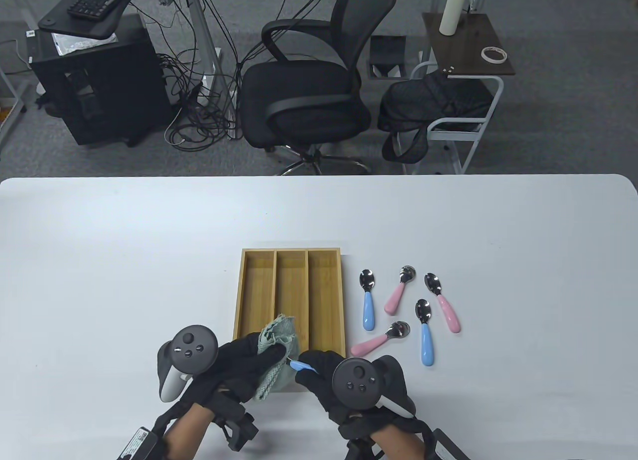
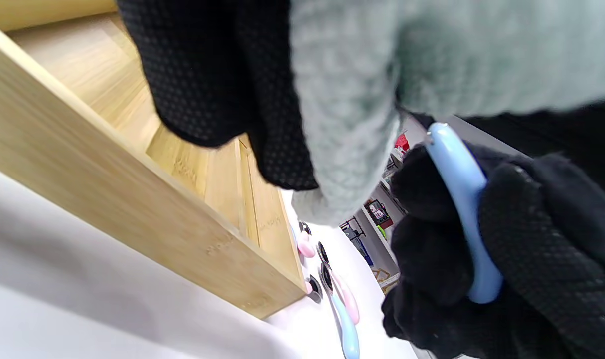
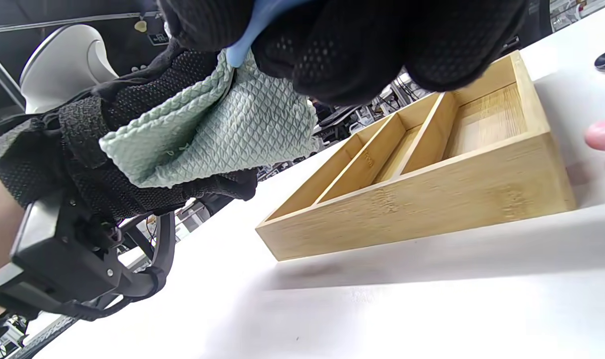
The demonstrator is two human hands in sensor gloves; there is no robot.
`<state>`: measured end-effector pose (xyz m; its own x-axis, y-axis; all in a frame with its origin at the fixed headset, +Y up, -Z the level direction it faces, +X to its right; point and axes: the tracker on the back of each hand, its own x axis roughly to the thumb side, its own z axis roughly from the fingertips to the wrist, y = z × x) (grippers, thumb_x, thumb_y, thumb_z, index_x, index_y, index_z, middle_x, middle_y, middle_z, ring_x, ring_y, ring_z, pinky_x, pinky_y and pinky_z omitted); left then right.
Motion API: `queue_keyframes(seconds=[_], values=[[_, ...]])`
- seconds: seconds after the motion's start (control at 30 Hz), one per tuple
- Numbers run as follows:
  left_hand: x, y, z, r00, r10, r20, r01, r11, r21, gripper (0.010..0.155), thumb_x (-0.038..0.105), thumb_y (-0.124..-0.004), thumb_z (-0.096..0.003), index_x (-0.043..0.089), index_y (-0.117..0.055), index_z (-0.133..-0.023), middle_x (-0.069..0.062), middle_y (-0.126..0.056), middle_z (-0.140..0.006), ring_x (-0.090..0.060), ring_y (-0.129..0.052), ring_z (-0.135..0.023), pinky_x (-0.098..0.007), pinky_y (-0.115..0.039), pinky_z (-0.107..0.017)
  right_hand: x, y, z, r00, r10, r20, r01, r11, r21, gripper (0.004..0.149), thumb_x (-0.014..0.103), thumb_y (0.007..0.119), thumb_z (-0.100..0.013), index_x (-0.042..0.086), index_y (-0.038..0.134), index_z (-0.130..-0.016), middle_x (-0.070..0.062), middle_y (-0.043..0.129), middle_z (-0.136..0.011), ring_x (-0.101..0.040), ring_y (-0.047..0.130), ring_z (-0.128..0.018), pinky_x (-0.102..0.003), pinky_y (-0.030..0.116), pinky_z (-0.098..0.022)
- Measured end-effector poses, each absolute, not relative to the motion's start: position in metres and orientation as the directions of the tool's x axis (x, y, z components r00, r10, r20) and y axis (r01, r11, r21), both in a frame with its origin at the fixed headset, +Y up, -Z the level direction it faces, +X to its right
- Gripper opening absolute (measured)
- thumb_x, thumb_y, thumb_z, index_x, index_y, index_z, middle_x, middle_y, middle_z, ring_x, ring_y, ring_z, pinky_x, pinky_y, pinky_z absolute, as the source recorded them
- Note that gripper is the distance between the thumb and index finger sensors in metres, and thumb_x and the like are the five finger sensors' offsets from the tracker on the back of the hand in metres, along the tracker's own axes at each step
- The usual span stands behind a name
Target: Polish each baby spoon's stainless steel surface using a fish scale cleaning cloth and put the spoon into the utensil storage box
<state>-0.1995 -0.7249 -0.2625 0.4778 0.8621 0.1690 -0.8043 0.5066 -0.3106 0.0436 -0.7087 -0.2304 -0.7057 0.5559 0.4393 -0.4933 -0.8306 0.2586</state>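
White table (image 1: 149, 240) surface is observed, with an office chair and a side stand on grey carpet beyond its far edge. Directly ahead of both hands lies the three-compartment bamboo utensil storage box (image 1: 242, 300); all three compartments are seen bare, so no spoon is judged stored yet. The left hand (image 1: 234, 363) is curled round a pale green fish-scale textured cleaning cloth (image 1: 276, 353), bunched over what is judged to be the steel bowl of a spoon; the bowl itself is hidden. The right hand (image 1: 331, 378) is closed round that spoon's light blue plastic handle (image 2: 462, 209), held above the near end of the box. Polishing of the first spoon is judged in progress. Five further baby spoons are laid on the table beyond and to the right of the right hand, just beside the box: two blue-handled (image 1: 369, 300) (image 1: 425, 333) and three pink-handled (image 1: 397, 295) (image 1: 443, 303) (image 1: 380, 339). All five remain to be polished and stored. No obstruction to the box is seen.
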Motion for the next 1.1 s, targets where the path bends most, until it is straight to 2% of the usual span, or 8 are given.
queue_keyframes(seconds=[0.13,0.3,0.43,0.57,0.8,0.9,1.0,1.1], values=[[-0.199,-0.73,-0.265,0.313,0.946,0.078,-0.858,0.317,-0.404,0.051,0.042,-0.068,-0.0597,0.008,-0.076,-0.097,-0.012,-0.096,-0.079,-0.014,-0.112,-0.058,-0.039,-0.097,-0.05,0.046,-0.709,-0.232,-0.691,0.584,0.426,-0.511,-0.812,0.283,0.046,0.043,0.055,-0.065,0.014,0.059,-0.101,-0.004,0.078,-0.079,-0.019,0.09,-0.054,-0.048,0.08,-0.054],[-0.202,-0.739,-0.271,0.13,0.991,-0.039,-0.844,0.09,-0.529,0.051,0.031,-0.083,-0.0579,0.011,-0.069,-0.103,-0.015,-0.088,-0.09,-0.02,-0.109,-0.069,-0.042,-0.095,-0.055,0.045,-0.709,-0.23,-0.68,0.592,0.432,-0.513,-0.806,0.296,0.046,0.041,0.052,-0.066,0.013,0.057,-0.101,-0.005,0.076,-0.08,-0.019,0.089,-0.056,-0.049,0.079,-0.055],[-0.205,-0.734,-0.27,0.213,0.977,0.017,-0.873,0.198,-0.446,0.053,0.04,-0.088,-0.0529,0.015,-0.075,-0.098,-0.008,-0.093,-0.084,-0.012,-0.111,-0.06,-0.037,-0.097,-0.05,0.043,-0.709,-0.23,-0.63,0.67,0.393,-0.532,-0.74,0.411,0.045,0.037,0.051,-0.067,0.011,0.057,-0.103,-0.008,0.077,-0.085,-0.025,0.091,-0.062,-0.053,0.078,-0.057],[-0.206,-0.73,-0.269,0.262,0.963,0.062,-0.868,0.264,-0.42,0.051,0.043,-0.086,-0.0538,0.015,-0.077,-0.096,-0.005,-0.095,-0.08,-0.01,-0.111,-0.057,-0.036,-0.096,-0.049,0.039,-0.71,-0.23,-0.647,0.671,0.363,-0.462,-0.723,0.514,0.047,0.041,0.06,-0.066,0.011,0.063,-0.102,-0.008,0.081,-0.089,-0.032,0.091,-0.072,-0.054,0.076,-0.059],[-0.225,-0.723,-0.272,0.386,0.919,0.084,-0.88,0.394,-0.264,0.045,0.044,-0.08,-0.0575,0.018,-0.077,-0.095,-0.001,-0.094,-0.081,-0.01,-0.11,-0.059,-0.038,-0.094,-0.051,0.048,-0.701,-0.234,-0.72,0.594,0.361,-0.381,-0.771,0.51,0.048,0.043,0.065,-0.065,0.008,0.069,-0.098,-0.008,0.087,-0.082,-0.027,0.094,-0.059,-0.038,0.082,-0.045],[-0.243,-0.718,-0.275,0.451,0.888,0.087,-0.867,0.459,-0.196,0.046,0.044,-0.079,-0.058,0.018,-0.076,-0.096,-0.001,-0.094,-0.082,-0.012,-0.108,-0.06,-0.039,-0.093,-0.052,0.058,-0.693,-0.252,-0.666,0.685,0.296,-0.451,-0.686,0.571,0.048,0.044,0.065,-0.065,0.009,0.07,-0.098,-0.007,0.088,-0.081,-0.025,0.096,-0.057,-0.036,0.083,-0.043],[-0.258,-0.723,-0.278,0.349,0.937,0.022,-0.92,0.347,-0.18,0.046,0.044,-0.079,-0.0585,0.018,-0.076,-0.096,-0.002,-0.093,-0.082,-0.013,-0.108,-0.06,-0.04,-0.092,-0.052,0.067,-0.681,-0.291,-0.613,0.778,0.139,-0.585,-0.565,0.581,0.048,0.045,0.065,-0.065,0.009,0.071,-0.097,-0.005,0.089,-0.079,-0.021,0.098,-0.052,-0.033,0.084,-0.04],[-0.263,-0.73,-0.281,0.196,0.98,-0.035,-0.962,0.185,-0.2,0.046,0.043,-0.079,-0.059,0.017,-0.075,-0.097,-0.002,-0.093,-0.082,-0.013,-0.108,-0.06,-0.04,-0.092,-0.052,0.071,-0.68,-0.337,-0.709,0.704,-0.04,-0.65,-0.631,0.424,0.05,0.046,0.066,-0.065,0.007,0.072,-0.095,-0.006,0.091,-0.076,-0.017,0.098,-0.043,-0.03,0.085,-0.034]])
